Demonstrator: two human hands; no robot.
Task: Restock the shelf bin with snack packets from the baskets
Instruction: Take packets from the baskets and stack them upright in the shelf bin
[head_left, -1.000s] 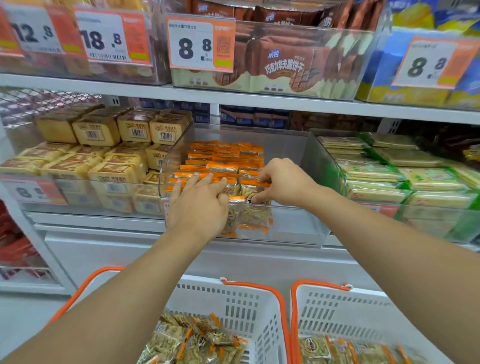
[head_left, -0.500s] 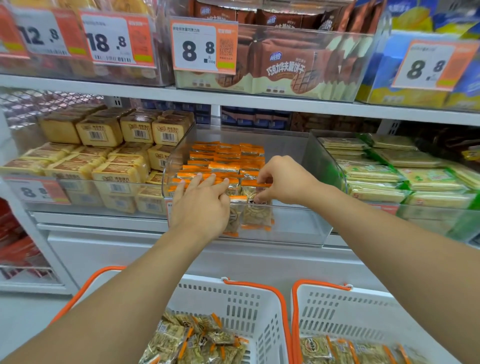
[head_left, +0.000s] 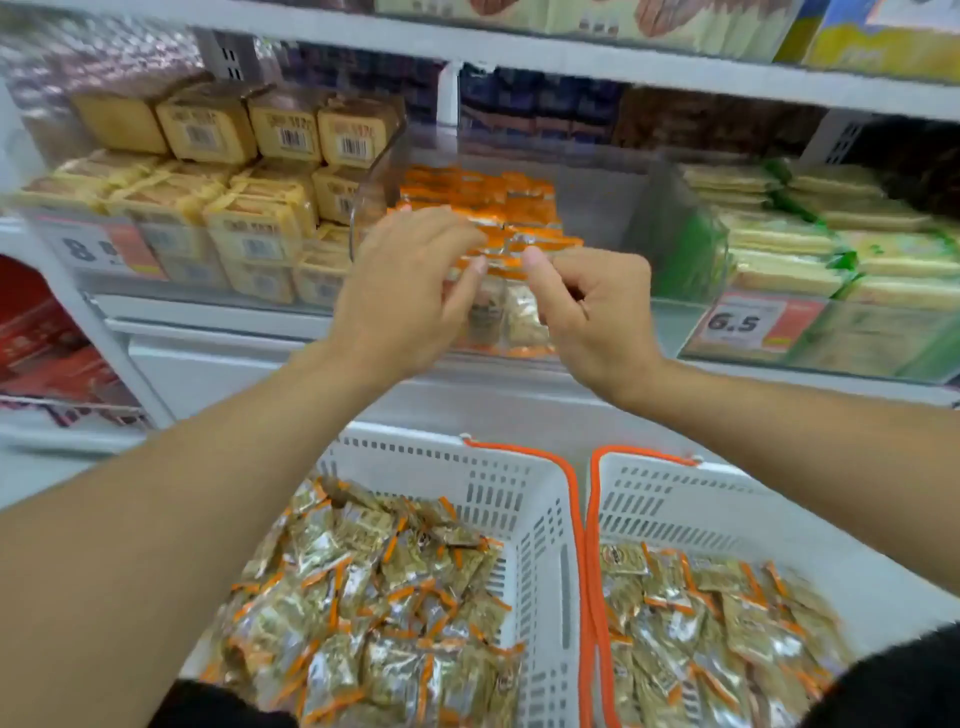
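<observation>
A clear shelf bin (head_left: 597, 208) on the middle shelf holds rows of orange-edged snack packets (head_left: 478, 192), some standing against its front wall. My left hand (head_left: 410, 291) hovers in front of that wall with relaxed, slightly bent fingers and holds nothing. Beside it, my right hand (head_left: 587, 306) has its thumb up and its fingers curled in, also with nothing in it. Below stand two white baskets with orange handles. The left basket (head_left: 524, 499) and the right basket (head_left: 675, 499) each hold several loose packets (head_left: 374, 587).
Yellow boxed snacks (head_left: 249, 218) fill the bin to the left. Green-edged packs (head_left: 789, 244) fill the bin to the right, above a 6.5 price tag (head_left: 753, 322). An upper shelf (head_left: 571, 57) runs overhead. Red goods (head_left: 41, 338) sit low at the left.
Both hands have drawn back out of the bin toward me. My right hand has let go of the packet it pinched. The view has tipped down onto the baskets.
</observation>
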